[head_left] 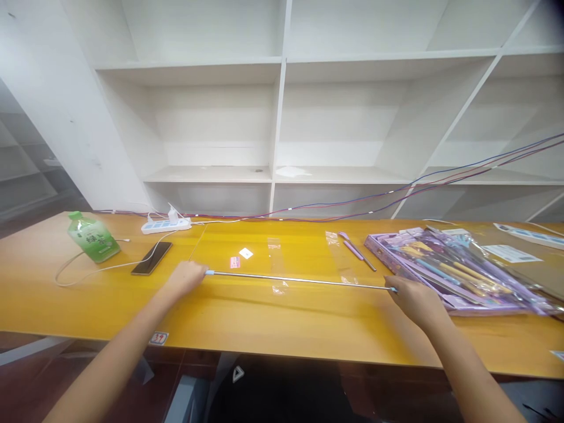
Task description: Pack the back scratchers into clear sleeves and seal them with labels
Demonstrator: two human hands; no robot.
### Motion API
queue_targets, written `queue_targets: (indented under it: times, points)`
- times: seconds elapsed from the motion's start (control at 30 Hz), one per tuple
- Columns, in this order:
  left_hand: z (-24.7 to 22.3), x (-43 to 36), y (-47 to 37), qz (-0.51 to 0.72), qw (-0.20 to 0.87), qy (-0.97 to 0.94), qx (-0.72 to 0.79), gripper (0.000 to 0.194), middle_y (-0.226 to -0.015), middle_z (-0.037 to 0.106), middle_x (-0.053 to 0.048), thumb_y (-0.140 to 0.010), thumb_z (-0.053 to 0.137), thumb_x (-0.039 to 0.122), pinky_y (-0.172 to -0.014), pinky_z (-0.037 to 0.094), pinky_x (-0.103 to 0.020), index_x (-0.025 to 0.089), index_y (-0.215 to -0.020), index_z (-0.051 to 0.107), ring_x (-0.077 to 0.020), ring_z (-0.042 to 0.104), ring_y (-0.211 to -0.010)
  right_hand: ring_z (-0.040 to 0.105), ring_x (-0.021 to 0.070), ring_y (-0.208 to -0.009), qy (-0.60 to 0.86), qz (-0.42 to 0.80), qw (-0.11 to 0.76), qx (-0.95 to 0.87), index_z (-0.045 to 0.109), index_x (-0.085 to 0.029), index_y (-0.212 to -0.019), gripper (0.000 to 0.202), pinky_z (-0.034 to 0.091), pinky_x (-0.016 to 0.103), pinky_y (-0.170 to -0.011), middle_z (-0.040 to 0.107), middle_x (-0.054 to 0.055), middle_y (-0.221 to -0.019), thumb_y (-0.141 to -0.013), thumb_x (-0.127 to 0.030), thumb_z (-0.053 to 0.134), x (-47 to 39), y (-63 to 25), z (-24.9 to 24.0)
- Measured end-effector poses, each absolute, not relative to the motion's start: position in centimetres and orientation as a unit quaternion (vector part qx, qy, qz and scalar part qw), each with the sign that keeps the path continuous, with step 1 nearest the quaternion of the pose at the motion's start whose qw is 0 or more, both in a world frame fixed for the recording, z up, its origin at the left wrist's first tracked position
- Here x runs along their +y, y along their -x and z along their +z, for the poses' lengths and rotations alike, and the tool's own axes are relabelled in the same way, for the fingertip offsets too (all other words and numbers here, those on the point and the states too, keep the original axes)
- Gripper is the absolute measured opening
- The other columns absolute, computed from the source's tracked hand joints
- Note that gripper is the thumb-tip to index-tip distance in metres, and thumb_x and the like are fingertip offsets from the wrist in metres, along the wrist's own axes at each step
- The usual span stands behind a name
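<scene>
A long thin metal rod (299,279) stretches level between my two hands above the table. It looks telescopic, a bit thicker at its left end, with light-blue parts at both ends. My left hand (188,277) is closed around the left end. Around the right end, my right hand (414,298) is closed too, its fingers partly hiding the tip. Close to my right hand is a shallow purple box (476,308) filled with several long, plastic-wrapped sticks. A short purple-handled stick (356,251) lies on the table to the left of that box.
On the wooden table (308,335) lie a phone (152,258), a green bottle (93,237), a white power strip (165,225), small labels (245,253) and strips of clear tape (275,264). White shelves (282,117) stand behind. Cables (335,210) run along the back edge.
</scene>
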State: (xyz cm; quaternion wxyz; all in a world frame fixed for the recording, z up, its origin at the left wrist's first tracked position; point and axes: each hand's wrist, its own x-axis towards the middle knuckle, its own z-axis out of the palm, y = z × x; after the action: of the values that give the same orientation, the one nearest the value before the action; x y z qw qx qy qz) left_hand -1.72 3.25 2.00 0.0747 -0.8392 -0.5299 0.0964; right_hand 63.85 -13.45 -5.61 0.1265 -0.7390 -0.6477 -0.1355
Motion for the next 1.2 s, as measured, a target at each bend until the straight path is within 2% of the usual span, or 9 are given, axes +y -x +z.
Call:
queue_targets:
  times: [0.13,0.43,0.53,0.63,0.7,0.83,0.97,1.1,1.2]
  points:
    - [2.9,3.5,-2.0,0.084,0.053,0.841,-0.532,0.035,-0.093,0.078,-0.023,-0.098,0.043,0.015,-0.08,0.054,-0.041,0.015,-0.097,0.078,-0.0338,0.077,-0.09,0.057,0.0189,-0.063,0.734,-0.152,0.15,-0.645,0.058,-0.022,-0.071,0.019,0.03,0.03,-0.057,0.068,0.006,-0.074,-0.085,-0.014,0.049,-10.7,-61.3,-4.2]
    - [-0.3,3.6,-17.3,0.021,0.019,0.862,-0.507,0.032,-0.093,0.078,-0.021,-0.094,0.049,0.009,-0.079,0.054,-0.038,0.014,-0.097,0.08,-0.0301,0.077,-0.09,0.058,0.0192,-0.07,0.626,-0.115,0.163,-0.753,0.06,-0.02,-0.082,0.019,0.031,0.031,-0.068,0.07,0.011,-0.083,-0.089,-0.003,0.055,-0.9,-37.5,-2.7]
    - [-2.0,3.9,-16.6,0.001,0.012,0.866,-0.5,0.032,-0.092,0.078,-0.019,-0.097,0.047,0.012,-0.079,0.052,-0.039,0.015,-0.095,0.079,-0.0293,0.076,-0.087,0.06,0.0189,-0.073,0.606,-0.06,0.21,-0.765,0.059,-0.022,-0.084,0.013,0.035,0.029,-0.068,0.071,0.006,-0.084,-0.091,-0.011,0.058,-0.1,-37.4,-4.7]
    - [-3.2,3.6,-15.6,-0.021,-0.004,0.872,-0.488,0.029,-0.095,0.079,-0.015,-0.1,0.049,0.022,-0.078,0.05,-0.037,0.019,-0.096,0.077,-0.028,0.075,-0.089,0.063,0.0196,-0.077,0.569,0.054,0.345,-0.744,0.058,-0.024,-0.092,0.003,0.041,0.028,-0.071,0.071,0.003,-0.088,-0.092,-0.024,0.061,-0.2,-39.4,-6.2]
    - [-3.5,3.2,-15.7,-0.055,-0.018,0.873,-0.484,0.024,-0.094,0.078,-0.012,-0.099,0.05,0.027,-0.075,0.047,-0.034,0.02,-0.096,0.074,-0.0263,0.073,-0.09,0.063,0.0207,-0.078,0.55,0.099,0.402,-0.725,0.057,-0.024,-0.094,0.009,0.043,0.029,-0.072,0.071,0.003,-0.089,-0.091,-0.03,0.063,-0.3,-40.7,-6.4]
    - [-3.3,2.2,-16.5,-0.183,-0.066,0.869,-0.455,0.012,-0.085,0.072,-0.006,-0.095,0.056,0.029,-0.067,0.04,-0.032,0.021,-0.092,0.064,-0.0222,0.066,-0.078,0.061,0.0211,-0.071,0.584,0.126,0.436,-0.673,0.055,-0.025,-0.095,0.016,0.042,0.031,-0.068,0.069,0.002,-0.082,-0.093,-0.039,0.063,-0.4,-41.8,-5.7]
    - [-3.1,1.7,-16.5,-0.222,-0.147,0.878,-0.397,0.006,-0.085,0.067,-0.003,-0.092,0.053,0.02,-0.068,0.039,-0.031,0.021,-0.088,0.057,-0.019,0.059,-0.075,0.066,0.0236,-0.076,0.611,0.148,0.46,-0.627,0.056,-0.025,-0.106,0.02,0.046,0.035,-0.074,0.073,0.004,-0.089,-0.09,-0.035,0.062,-0.4,-41.7,-5.6]
    - [-3.6,2.1,-16.4,-0.271,-0.176,0.87,-0.373,0.008,-0.088,0.063,-0.003,-0.092,0.052,0.016,-0.072,0.043,-0.031,0.021,-0.09,0.058,-0.0185,0.057,-0.078,0.067,0.0247,-0.083,0.601,0.186,0.53,-0.569,0.053,-0.023,-0.122,0.036,0.049,0.037,-0.077,0.074,0.008,-0.102,-0.091,-0.04,0.061,-0.1,-41.3,-6.0]
    - [-3.9,2.6,-16.6,-0.323,-0.195,0.853,-0.361,0.01,-0.09,0.062,-0.004,-0.095,0.053,0.017,-0.077,0.046,-0.033,0.02,-0.094,0.063,-0.0187,0.058,-0.082,0.062,0.0211,-0.08,0.563,0.238,0.579,-0.54,0.054,-0.023,-0.12,0.041,0.047,0.033,-0.072,0.071,0.006,-0.099,-0.092,-0.052,0.063,-0.1,-40.9,-5.9]
